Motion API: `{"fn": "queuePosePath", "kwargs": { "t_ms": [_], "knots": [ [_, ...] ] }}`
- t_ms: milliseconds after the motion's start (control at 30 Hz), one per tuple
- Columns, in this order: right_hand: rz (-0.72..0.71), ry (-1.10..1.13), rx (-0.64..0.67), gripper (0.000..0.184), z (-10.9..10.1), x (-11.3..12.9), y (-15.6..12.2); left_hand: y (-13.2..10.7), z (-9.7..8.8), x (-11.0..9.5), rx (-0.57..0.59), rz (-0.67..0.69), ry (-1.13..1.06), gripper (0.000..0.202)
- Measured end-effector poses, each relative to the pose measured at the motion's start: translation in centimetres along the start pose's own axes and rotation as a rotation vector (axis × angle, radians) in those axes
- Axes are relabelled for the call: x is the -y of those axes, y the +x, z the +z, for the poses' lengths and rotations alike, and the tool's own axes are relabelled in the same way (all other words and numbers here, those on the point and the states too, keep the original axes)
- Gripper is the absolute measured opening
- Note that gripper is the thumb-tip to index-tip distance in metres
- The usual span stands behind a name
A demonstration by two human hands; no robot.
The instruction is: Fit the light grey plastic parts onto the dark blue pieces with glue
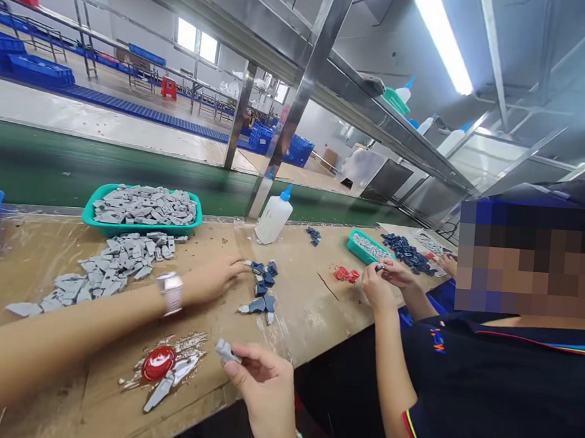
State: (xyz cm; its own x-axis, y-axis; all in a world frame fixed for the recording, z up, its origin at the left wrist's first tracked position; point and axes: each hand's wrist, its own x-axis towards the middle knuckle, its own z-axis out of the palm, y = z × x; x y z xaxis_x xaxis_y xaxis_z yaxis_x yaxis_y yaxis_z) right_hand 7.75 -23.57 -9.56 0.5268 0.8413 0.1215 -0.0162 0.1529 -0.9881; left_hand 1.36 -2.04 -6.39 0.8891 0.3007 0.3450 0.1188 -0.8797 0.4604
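The right hand (262, 392) pinches a small grey part (228, 351), seemingly plastic

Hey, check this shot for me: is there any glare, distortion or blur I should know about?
In the head view, the ceiling light and windows blow out to white; the wide lens tilts and stretches the steel shelf beam; a mosaic block at right is the most obscured area, while the gray parts stay fairly sharp.
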Motion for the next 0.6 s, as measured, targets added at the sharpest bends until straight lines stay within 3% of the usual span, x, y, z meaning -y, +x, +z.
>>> {"fn": "queuePosePath", "kwargs": {
  "t_ms": [133, 267, 433, 500, 600],
  "knots": [
    [-0.080, -0.251, -0.042, 0.009, -0.5, -0.8, -1.5, 5.7, 4.5, 2.0, 0.129, -0.023, 0.156, 0.029],
    [-0.193, -0.479, 0.032, 0.018, 0.6, -1.0, -1.8, 6.7, 5.1, 2.6, 0.141, -0.127, 0.235, 0.019],
    [-0.367, -0.626, 0.139, 0.018, 2.6, -1.2, -1.8, 4.2, 1.7, 2.5, 0.053, -0.288, 0.224, 0.021],
    [-0.394, -0.661, 0.167, 0.017, 3.1, -1.4, -1.8, 1.9, -0.8, 2.1, 0.001, -0.335, 0.182, 0.025],
    [-0.400, -0.727, 0.204, 0.016, 3.3, -1.5, -1.9, -3.6, -5.1, 0.4, -0.065, -0.357, 0.068, 0.031]
  ]
}}
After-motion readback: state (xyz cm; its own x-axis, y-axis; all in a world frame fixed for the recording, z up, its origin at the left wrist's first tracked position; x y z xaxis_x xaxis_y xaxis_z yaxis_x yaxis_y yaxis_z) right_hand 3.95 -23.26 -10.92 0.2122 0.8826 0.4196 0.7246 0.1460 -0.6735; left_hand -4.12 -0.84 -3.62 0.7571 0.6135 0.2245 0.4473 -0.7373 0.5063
